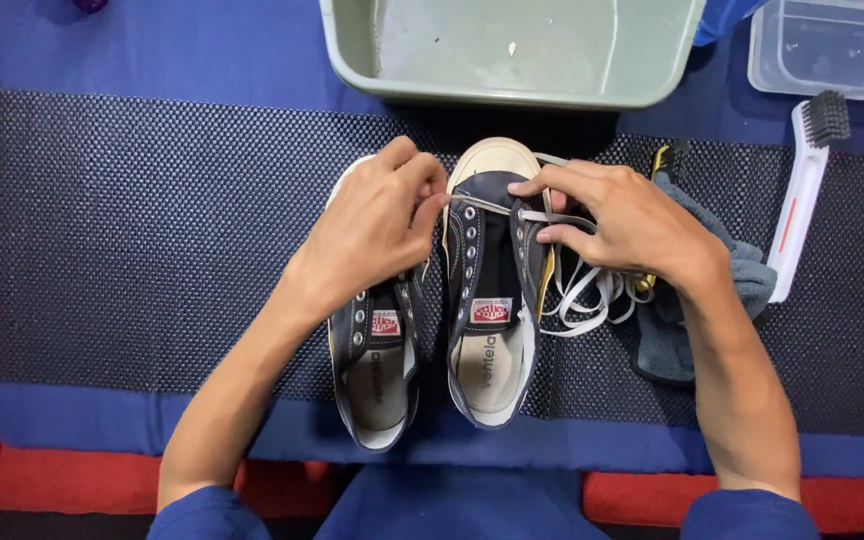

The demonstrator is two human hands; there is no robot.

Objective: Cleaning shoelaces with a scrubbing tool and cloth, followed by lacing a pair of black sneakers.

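Two dark canvas sneakers lie side by side on a black mesh mat [152, 240], toes pointing away from me. My left hand [377, 225] rests over the left sneaker [377, 385] and pinches the end of a white shoelace [487, 207] near the toe eyelets of the right sneaker [490, 320]. My right hand [627, 220] is on the right sneaker's far side, fingers holding the same lace where it crosses the first eyelets. The rest of the lace lies in loose loops [587, 300] to the right of the shoe.
A grey-green plastic basin [352, 50] stands beyond the shoes. A grey cloth [667, 335] lies under my right wrist, a white brush with dark bristles [802, 195] to its right, and a clear plastic box [832, 45] at the top right. Blue cloth underlies the mat.
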